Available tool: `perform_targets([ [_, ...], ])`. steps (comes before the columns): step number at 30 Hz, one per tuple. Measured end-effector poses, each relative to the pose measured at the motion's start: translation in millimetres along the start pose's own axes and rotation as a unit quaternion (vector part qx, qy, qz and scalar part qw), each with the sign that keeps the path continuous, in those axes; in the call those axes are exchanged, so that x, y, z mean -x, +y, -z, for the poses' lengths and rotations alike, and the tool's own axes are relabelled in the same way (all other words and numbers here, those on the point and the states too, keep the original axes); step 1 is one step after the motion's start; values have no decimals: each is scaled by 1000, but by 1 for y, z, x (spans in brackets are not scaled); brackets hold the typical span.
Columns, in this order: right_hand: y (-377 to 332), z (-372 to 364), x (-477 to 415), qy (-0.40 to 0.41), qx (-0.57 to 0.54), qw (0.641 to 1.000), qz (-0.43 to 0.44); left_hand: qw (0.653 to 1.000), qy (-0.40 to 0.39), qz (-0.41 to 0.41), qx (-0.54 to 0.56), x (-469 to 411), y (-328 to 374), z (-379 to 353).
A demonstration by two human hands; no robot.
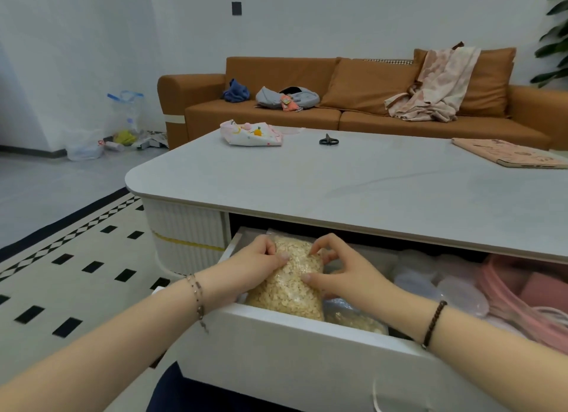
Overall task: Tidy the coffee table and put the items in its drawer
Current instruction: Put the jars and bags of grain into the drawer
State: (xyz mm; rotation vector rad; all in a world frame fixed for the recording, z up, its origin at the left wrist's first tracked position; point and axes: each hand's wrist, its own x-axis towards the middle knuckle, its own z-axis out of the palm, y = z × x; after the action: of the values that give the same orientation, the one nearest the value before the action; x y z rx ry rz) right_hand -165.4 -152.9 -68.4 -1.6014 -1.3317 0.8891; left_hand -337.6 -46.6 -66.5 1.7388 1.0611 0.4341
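The white coffee table (307, 178) has its drawer (295, 344) pulled open toward me. A clear bag of oat flakes (292, 282) lies at the drawer's left end. My left hand (246, 270) grips the bag's left side, and my right hand (344, 273) grips its right side with curled fingers. A second clear bag of flakes (353, 319) lies just beside it, under my right wrist. On the tabletop lie a patterned white pouch (250, 133), black scissors (328, 140) and a pink tablet case (507, 156).
Clear plastic containers (445, 288) and pink items (528, 294) fill the drawer's right part. An orange sofa (353, 104) with clothes stands behind the table. Plastic bags (101, 128) sit on the floor at the far left. A checkered rug (76, 267) lies left of the table.
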Motion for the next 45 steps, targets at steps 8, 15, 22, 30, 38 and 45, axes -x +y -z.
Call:
perform_targets([
  [8,3,-13,-30,-11,-17,995,-94,978,-88,97,-162,-21,7,14],
  [15,0,-14,-30,-100,249,963,-20,860,-144,29,-489,-21,3,9],
  [22,3,-25,-46,-224,432,874,-16,818,-216,-3,-534,-35,3,9],
  [30,-6,-13,-35,-213,427,878,-31,816,-181,-28,-548,-26,8,5],
  [38,-21,74,74,-31,266,963,26,914,-46,-242,-321,73,36,-16],
  [45,30,120,152,152,380,900,152,853,76,-374,-355,64,42,-86],
])
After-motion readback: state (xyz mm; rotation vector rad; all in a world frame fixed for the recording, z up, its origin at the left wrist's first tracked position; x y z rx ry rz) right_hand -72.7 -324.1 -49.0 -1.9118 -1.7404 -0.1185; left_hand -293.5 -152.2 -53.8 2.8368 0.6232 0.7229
